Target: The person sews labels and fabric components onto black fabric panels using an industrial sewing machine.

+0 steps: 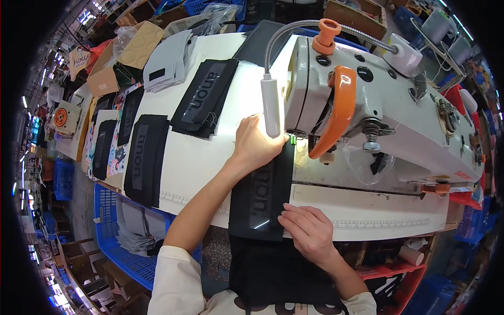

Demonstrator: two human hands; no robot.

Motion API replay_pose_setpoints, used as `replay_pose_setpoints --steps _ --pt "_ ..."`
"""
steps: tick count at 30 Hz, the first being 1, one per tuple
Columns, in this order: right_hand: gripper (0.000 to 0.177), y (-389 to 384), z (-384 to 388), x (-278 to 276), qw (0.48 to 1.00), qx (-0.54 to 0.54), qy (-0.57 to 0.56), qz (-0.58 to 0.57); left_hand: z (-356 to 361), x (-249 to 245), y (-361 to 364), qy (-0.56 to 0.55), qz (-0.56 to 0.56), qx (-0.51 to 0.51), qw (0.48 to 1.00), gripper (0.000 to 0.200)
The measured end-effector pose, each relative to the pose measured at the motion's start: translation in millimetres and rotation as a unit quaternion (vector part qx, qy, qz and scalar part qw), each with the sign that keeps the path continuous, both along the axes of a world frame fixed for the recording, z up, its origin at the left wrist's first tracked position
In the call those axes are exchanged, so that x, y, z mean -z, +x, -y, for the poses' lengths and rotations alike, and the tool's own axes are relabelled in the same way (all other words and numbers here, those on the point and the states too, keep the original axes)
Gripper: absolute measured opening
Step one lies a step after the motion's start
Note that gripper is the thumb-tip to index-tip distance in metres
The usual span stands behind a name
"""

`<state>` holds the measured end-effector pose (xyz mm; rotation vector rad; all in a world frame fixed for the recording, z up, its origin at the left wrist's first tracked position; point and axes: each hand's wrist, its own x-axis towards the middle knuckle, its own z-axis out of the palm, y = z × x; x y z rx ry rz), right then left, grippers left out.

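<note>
A black fabric piece (pixel 261 194) with grey "anon" lettering lies on the white sewing table (pixel 199 157), running from the table's near edge up to the needle area. My left hand (pixel 255 143) lies flat on its far end, right beside the presser foot under the lamp. My right hand (pixel 310 231) presses its near right edge with the fingertips. The white sewing machine (pixel 367 100) with an orange lever (pixel 338 110) stands just to the right of the fabric.
Stacks of black "anon" pieces (pixel 205 97) (pixel 143 157) lie to the left on the table, with grey pieces (pixel 168 60) behind. A gooseneck lamp (pixel 271 107) hangs over the needle. A blue crate (pixel 113 236) sits below left, cardboard boxes (pixel 105 79) beyond.
</note>
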<state>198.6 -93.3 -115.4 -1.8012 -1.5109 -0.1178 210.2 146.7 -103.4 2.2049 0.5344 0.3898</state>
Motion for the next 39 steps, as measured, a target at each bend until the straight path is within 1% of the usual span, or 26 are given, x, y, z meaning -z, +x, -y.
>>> replay_pose_setpoints --steps 5,8,13,16,21,24,25,26,27,29,31,32,33,35,36,39 --pt "0.024 -1 -1 0 1.0 0.005 -0.005 -0.006 -2 -4 1 -0.014 0.002 0.007 1.0 0.023" --pt "0.022 -1 -4 -2 0.999 0.022 -0.012 -0.02 -7 2 3 0.014 0.006 0.016 1.0 0.023" --pt "0.021 0 -4 0 0.999 0.029 -0.016 -0.011 -8 8 4 0.035 0.03 0.005 0.999 0.022" --pt "0.021 0 -3 -1 0.999 0.031 -0.017 -0.003 -9 9 3 0.018 0.004 0.014 1.0 0.023" --pt "0.019 -2 2 -1 1.0 0.022 -0.007 -0.005 -2 0 1 -0.007 -0.008 0.016 1.0 0.026" --pt "0.027 -3 6 1 0.999 0.001 -0.03 -0.014 -2 10 -3 0.092 -0.014 0.011 0.996 0.029" --pt "0.027 -3 8 -1 0.999 0.002 -0.03 -0.014 2 4 -10 0.092 -0.014 0.012 0.996 0.029" --pt "0.03 -2 11 -5 0.999 -0.005 -0.051 -0.009 9 -5 -23 0.194 0.008 0.011 0.981 0.028" --pt "0.033 -3 13 -8 0.997 -0.009 -0.071 -0.006 15 -13 -38 0.294 0.029 0.013 0.955 0.028" --pt "0.036 -9 20 -6 0.996 -0.005 -0.09 -0.014 25 -22 -81 0.217 0.082 0.147 0.962 0.034" --pt "0.043 -21 32 1 0.996 0.028 -0.09 0.007 41 -23 -115 0.162 0.069 0.297 0.938 0.031" --pt "0.046 -26 37 5 0.995 0.039 -0.091 0.018 50 -21 -127 0.159 0.065 0.297 0.939 0.031" --pt "0.046 -30 42 9 0.995 0.036 -0.092 0.015 59 -19 -137 0.199 0.05 0.304 0.93 0.033" --pt "0.043 -34 49 21 0.998 0.037 -0.055 0.023 69 -16 -148 0.284 0.025 0.315 0.905 0.037" --pt "0.041 -35 50 24 0.998 0.041 -0.037 0.028 70 -15 -149 0.284 0.027 0.316 0.905 0.037" --pt "0.041 -36 50 22 0.997 0.048 -0.042 0.037 73 -8 -146 0.318 0.049 0.29 0.901 0.035"
